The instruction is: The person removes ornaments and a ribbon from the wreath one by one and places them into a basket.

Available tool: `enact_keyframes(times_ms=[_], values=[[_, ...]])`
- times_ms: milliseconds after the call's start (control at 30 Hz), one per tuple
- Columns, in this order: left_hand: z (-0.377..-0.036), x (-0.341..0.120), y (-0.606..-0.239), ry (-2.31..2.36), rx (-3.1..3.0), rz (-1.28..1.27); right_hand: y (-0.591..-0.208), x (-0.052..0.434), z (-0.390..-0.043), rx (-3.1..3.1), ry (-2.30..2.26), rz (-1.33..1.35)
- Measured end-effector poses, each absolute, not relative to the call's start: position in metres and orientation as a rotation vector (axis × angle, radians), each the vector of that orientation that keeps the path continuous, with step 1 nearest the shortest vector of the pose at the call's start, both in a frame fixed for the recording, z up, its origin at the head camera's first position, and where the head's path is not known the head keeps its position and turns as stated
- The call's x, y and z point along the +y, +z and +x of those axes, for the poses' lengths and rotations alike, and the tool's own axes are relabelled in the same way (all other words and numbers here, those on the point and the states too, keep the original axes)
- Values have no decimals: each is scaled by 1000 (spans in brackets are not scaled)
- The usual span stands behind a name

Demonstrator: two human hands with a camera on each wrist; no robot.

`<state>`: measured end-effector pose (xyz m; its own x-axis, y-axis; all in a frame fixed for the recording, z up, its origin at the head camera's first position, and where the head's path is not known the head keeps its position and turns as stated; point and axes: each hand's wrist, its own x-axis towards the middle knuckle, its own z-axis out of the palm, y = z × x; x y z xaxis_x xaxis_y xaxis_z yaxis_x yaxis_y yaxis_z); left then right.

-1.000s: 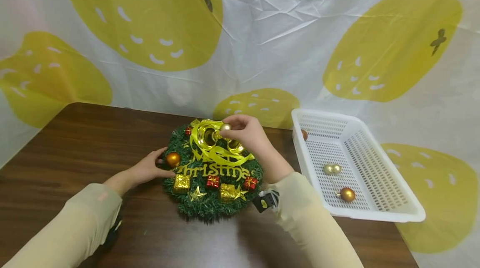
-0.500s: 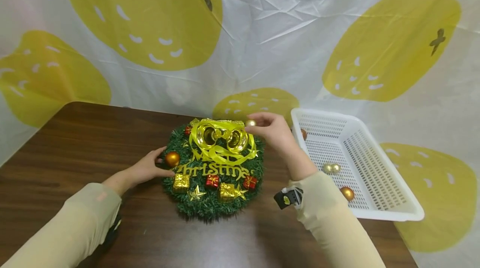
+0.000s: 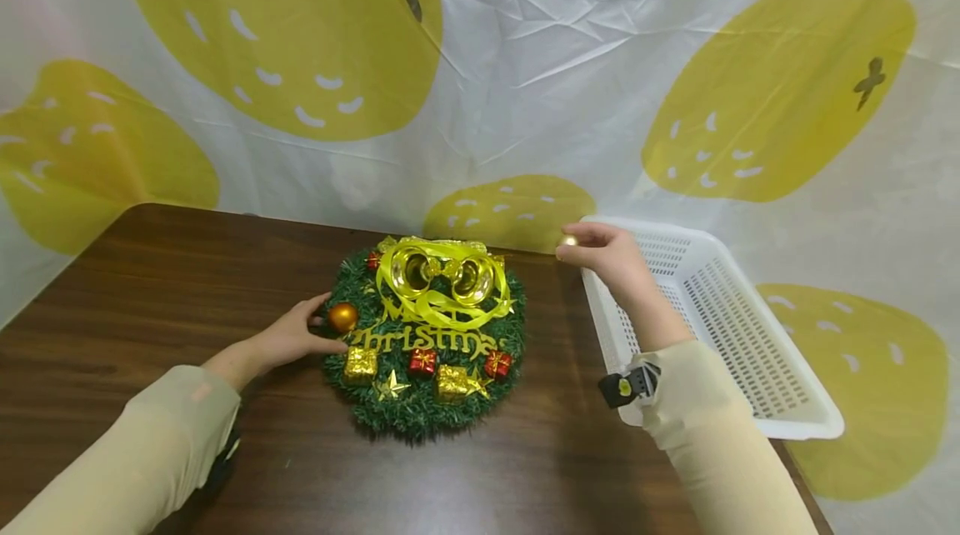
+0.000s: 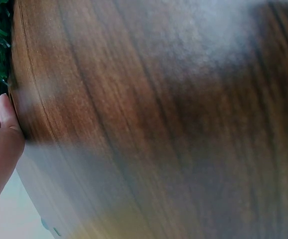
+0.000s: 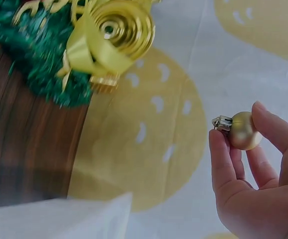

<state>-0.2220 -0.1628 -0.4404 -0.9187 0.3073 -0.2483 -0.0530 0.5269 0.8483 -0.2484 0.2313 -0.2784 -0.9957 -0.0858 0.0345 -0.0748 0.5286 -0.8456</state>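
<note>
In the head view, the right hand (image 3: 615,260) has moved since the earlier frame: it went away from the wreath (image 3: 405,418), to the right, and is now in front of the near-left part of the white basket (image 3: 813,425). The small gold ball (image 3: 570,241) moved together with it, held in the fingertips. For the work, I judge this means the ball is not fixed on the wreath at this moment. The left hand (image 3: 288,337) has stayed at the left edge of the wreath, thumb and fingers spread wide, beside the orange ball (image 3: 343,317); some fingertips are hidden. The wreath lies on the table (image 3: 450,489), and its bells (image 3: 408,270) are uncovered. The right arm covers part of the basket, so what lies there I cannot tell.

In the left wrist view, a fingertip meets the greenery, but most of this hand is outside the picture.

In the right wrist view, the grip is narrow, a pinch around the gold ball, with its metal cap (image 5: 223,123) turned towards the wreath side, well apart from it.
</note>
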Motion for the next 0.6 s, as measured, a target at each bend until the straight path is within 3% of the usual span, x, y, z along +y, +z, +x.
enact_keyframes(times_ms=[600], values=[[-223,-163,-442,1356,2403,215,-292,296,-258,2565,-1820,67]])
